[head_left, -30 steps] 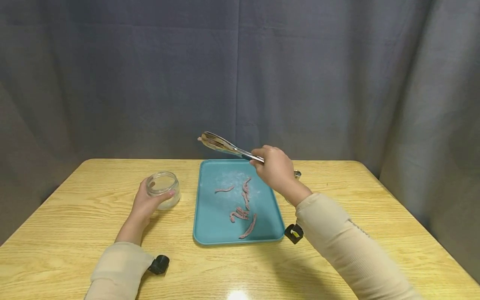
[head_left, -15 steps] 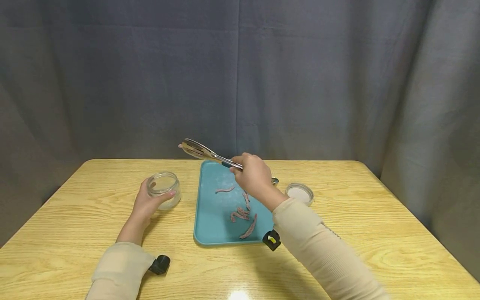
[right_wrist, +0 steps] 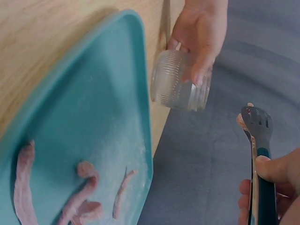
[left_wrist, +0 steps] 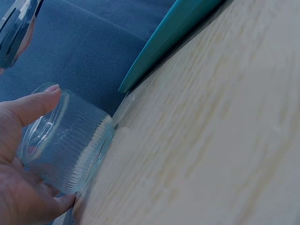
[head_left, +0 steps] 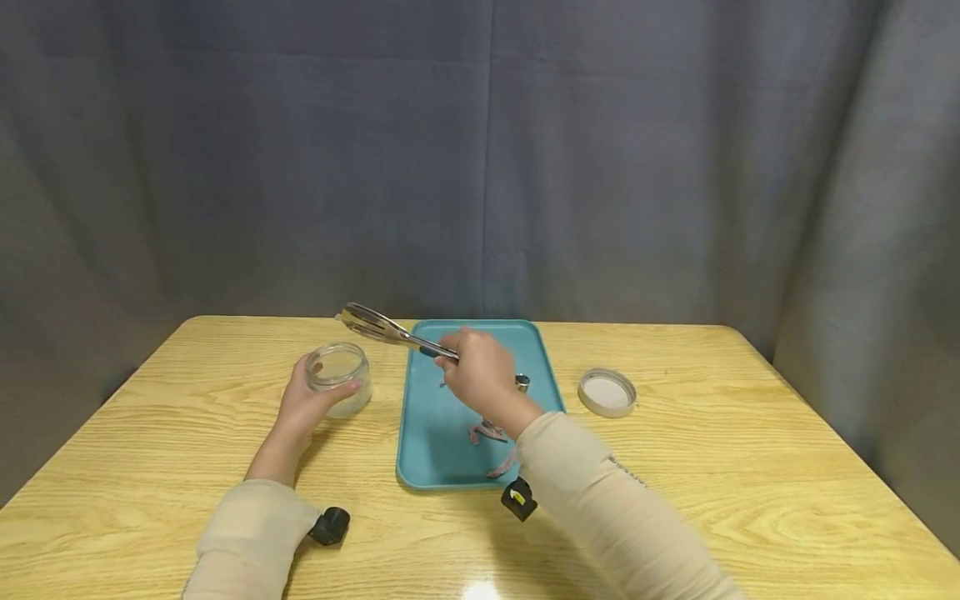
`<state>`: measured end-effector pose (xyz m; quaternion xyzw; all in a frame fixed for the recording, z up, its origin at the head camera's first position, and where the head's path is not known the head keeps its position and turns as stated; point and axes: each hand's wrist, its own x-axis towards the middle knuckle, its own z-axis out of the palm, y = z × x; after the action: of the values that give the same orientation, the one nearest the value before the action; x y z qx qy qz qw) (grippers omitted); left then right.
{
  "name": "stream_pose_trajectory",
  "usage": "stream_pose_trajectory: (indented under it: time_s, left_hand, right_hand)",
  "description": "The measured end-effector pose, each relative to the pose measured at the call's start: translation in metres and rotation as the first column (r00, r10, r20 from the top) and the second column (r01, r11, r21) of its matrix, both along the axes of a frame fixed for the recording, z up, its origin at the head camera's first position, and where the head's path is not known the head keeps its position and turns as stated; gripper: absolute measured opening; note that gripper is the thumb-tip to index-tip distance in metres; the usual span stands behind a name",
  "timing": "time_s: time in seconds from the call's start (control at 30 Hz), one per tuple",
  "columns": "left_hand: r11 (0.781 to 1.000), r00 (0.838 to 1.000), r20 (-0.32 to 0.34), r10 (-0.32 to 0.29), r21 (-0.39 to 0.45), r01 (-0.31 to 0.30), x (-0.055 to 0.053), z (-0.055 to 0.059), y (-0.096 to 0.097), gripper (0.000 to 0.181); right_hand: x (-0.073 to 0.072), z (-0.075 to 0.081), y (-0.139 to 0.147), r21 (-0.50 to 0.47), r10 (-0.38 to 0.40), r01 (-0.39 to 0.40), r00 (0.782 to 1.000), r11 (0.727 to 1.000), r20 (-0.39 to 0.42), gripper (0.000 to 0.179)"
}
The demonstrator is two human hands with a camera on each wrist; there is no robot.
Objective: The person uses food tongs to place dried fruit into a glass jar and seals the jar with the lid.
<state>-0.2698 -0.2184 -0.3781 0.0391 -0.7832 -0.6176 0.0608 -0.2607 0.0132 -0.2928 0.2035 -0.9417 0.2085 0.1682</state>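
My left hand (head_left: 302, 407) grips a clear ribbed glass jar (left_wrist: 70, 140) at the left of the table, thumb at the rim. The jar has no lid on and a whitish layer shows at its bottom. My right hand (head_left: 483, 375) holds metal tongs (head_left: 384, 330) with dark teal handle grips. Their slotted heads are closed on a pinkish meat-like strip (right_wrist: 241, 123), mostly hidden, one end sticking out. The tongs' heads hang above and just behind the jar's mouth. More pinkish strips (right_wrist: 77, 197) lie on a teal tray (head_left: 420, 454), partly covered by the right arm.
A round lid (head_left: 607, 393) with a pale inside lies right of the tray. Whitish powder dusts the tray's surface. The wooden table (head_left: 750, 467) ends at a grey curtain (head_left: 637, 167) behind.
My right hand has carried the tongs left and downward, from above the tray's far edge to over the jar. The lid has come into view. The left hand keeps its hold.
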Motion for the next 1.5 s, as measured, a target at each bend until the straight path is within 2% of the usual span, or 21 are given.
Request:
stream_pose_trajectory:
  time_s: [0.3, 0.77, 1.0, 1.5]
  left_hand:
    - [1.000, 1.000, 0.000, 0.008, 0.002, -0.008, -0.001, -0.001, -0.001, 0.095]
    - [1.000, 1.000, 0.012, 0.005, 0.012, -0.005, -0.001, -0.003, -0.004, 0.095]
    - [1.000, 1.000, 0.006, 0.004, 0.014, -0.004, -0.002, -0.003, -0.004, 0.096]
    - [1.000, 1.000, -0.002, -0.010, 0.014, 0.010, -0.003, -0.003, -0.004, 0.093]
  right_hand:
    - [-0.002, -0.016, -0.013, -0.002, -0.010, 0.010, 1.000, 1.000, 0.017, 0.019]
    - [0.000, -0.029, -0.028, 0.054, 0.003, -0.004, 1.000, 0.999, 0.012, 0.017]
    - [-0.001, -0.033, -0.030, 0.054, -0.019, 0.018, 1.000, 0.998, 0.013, 0.017]
    - [0.002, -0.035, -0.030, 0.061, -0.012, 0.011, 1.000, 0.998, 0.012, 0.019]
